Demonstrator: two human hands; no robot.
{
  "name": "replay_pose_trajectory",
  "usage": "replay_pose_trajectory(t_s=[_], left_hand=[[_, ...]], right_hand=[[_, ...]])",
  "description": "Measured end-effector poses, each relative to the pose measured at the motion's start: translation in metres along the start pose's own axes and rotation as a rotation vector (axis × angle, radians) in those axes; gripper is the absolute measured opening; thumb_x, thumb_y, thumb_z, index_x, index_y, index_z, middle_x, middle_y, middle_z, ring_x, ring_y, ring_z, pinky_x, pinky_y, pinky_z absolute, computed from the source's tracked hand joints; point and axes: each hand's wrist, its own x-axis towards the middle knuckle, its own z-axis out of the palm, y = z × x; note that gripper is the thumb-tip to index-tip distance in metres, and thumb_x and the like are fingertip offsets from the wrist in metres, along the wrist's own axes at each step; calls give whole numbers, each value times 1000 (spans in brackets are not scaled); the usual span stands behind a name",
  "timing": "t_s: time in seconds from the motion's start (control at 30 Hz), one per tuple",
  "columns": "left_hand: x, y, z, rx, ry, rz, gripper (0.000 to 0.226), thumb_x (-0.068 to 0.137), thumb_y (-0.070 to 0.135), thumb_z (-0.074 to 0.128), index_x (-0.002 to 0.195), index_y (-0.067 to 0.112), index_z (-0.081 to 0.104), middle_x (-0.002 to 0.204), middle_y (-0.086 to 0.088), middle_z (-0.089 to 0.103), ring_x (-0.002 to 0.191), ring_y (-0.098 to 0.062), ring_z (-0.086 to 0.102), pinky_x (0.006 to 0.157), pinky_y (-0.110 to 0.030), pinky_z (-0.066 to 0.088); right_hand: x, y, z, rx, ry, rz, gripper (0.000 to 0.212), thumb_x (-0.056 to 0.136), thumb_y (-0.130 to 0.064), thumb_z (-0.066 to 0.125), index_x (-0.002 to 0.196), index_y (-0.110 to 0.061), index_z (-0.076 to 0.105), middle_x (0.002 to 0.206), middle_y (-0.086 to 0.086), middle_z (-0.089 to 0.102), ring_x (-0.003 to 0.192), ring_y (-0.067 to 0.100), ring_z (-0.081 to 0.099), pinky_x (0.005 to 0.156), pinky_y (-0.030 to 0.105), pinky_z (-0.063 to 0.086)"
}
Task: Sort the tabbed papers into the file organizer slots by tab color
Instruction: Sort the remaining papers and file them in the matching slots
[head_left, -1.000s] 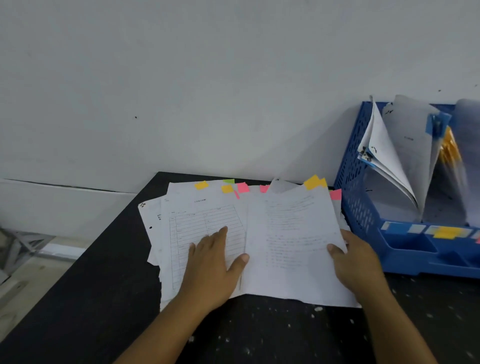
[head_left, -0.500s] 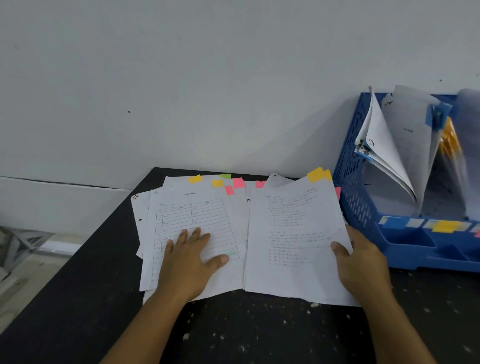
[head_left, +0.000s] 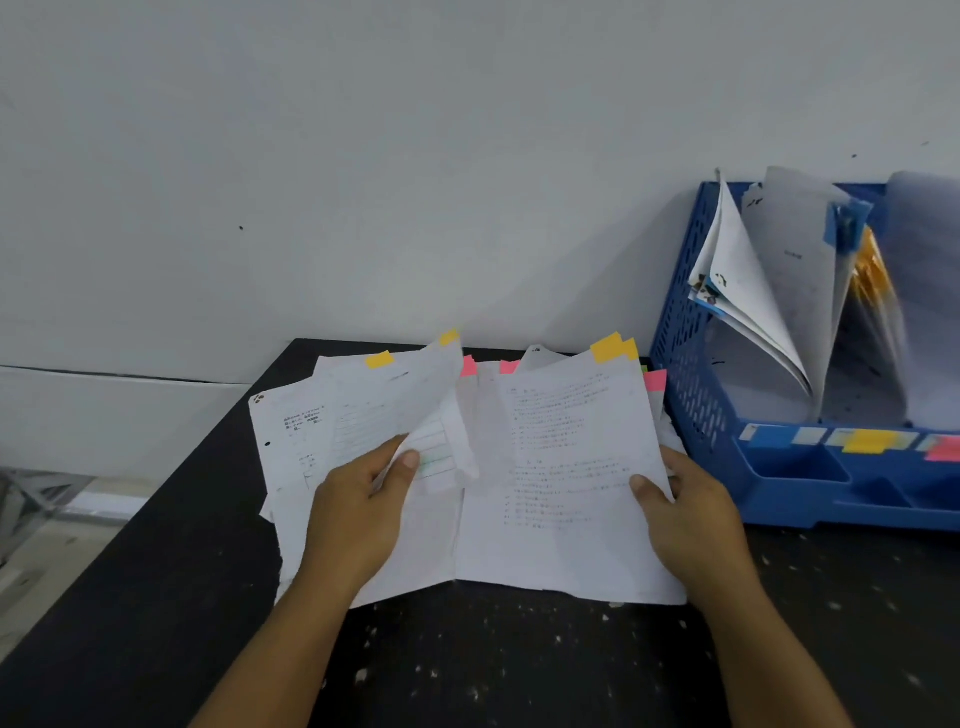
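Note:
A loose pile of tabbed papers lies on the black table, with yellow and pink tabs showing along its far edge. My left hand pinches a yellow-tabbed sheet and lifts its lower corner off the pile. My right hand grips the right edge of another yellow-tabbed sheet, thumb on top. The blue file organizer stands to the right, with papers leaning in its slots and blue, yellow and pink labels on its front.
A grey wall rises directly behind the table and organizer. The table's left edge drops off to the floor at the left. The near part of the table is speckled with white flecks.
My left hand went from pressing flat on the left sheet to pinching it and raising its corner. The right hand kept its hold on the right sheet.

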Motion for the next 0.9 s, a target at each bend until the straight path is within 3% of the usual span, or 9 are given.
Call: replay_pose_trajectory(t_s=[0.1, 0.23, 0.37, 0.43, 0.5, 0.57, 0.67, 0.73, 0.9], left_hand=[[-6, 16, 13, -87, -93, 18, 35, 92, 41, 56, 127, 36, 60, 126, 25, 55, 117, 4, 47, 93, -11, 36], [-18, 20, 46, -57, -283, 36, 39, 91, 45, 56, 129, 35, 58, 133, 18, 56, 124, 2, 47, 105, -18, 33], [-26, 17, 75, 154, -386, 105, 42, 95, 50, 46, 134, 37, 52, 147, 18, 41, 145, -7, 18, 120, -29, 6], [-28, 16, 83, 244, -423, 139, 46, 95, 52, 43, 138, 34, 48, 151, 15, 35, 147, -10, 9, 119, -29, -3], [-29, 17, 84, 231, -452, 168, 49, 94, 53, 44, 140, 33, 46, 152, 14, 35, 146, -8, 10, 119, -28, -1], [-28, 18, 78, 127, -410, 154, 48, 92, 54, 47, 136, 34, 50, 147, 15, 43, 142, -4, 23, 118, -26, 12], [-16, 11, 61, 73, -219, 111, 44, 91, 53, 50, 131, 35, 54, 141, 12, 50, 134, -7, 39, 113, -29, 29], [-4, 0, 48, 252, -123, 75, 52, 93, 53, 46, 140, 32, 44, 149, 7, 40, 141, -15, 30, 115, -35, 25], [22, -37, 20, 708, -125, -117, 94, 83, 77, 28, 153, 17, 11, 162, -4, 7, 148, -28, -1, 120, -43, 4]], right_hand=[[0, 1, 7, 85, -35, 23, 34, 96, -21, 58, 130, -24, 56, 112, -8, 64, 99, 11, 60, 84, 28, 50], [-4, -4, 12, 205, -86, 53, 21, 98, -22, 55, 116, -33, 56, 98, -15, 64, 85, 3, 60, 64, 20, 47], [-7, -10, 11, 207, -97, 117, 33, 100, -40, 46, 126, -26, 58, 114, -11, 59, 100, 12, 55, 86, 31, 44], [-7, -8, 10, 259, -174, 114, 36, 94, -47, 55, 123, -26, 60, 114, -10, 66, 100, 12, 62, 79, 28, 50], [-8, -5, 9, 191, -251, 48, 43, 85, -33, 72, 125, -26, 57, 113, -11, 67, 97, 7, 63, 70, 19, 49], [-6, -2, 10, 93, -215, 8, 55, 82, -16, 76, 130, -24, 51, 115, -12, 60, 98, 7, 57, 72, 17, 44], [-3, -2, 7, 61, -86, 54, 56, 87, -11, 69, 137, -20, 46, 122, -1, 58, 108, 19, 54, 92, 34, 47], [0, -1, 4, 40, -53, 92, 50, 91, -11, 64, 137, -18, 46, 129, 4, 58, 113, 25, 55, 98, 44, 47], [2, -1, -2, -43, -26, 133, 41, 98, -8, 51, 138, -16, 47, 133, 6, 57, 123, 29, 52, 100, 44, 44]])
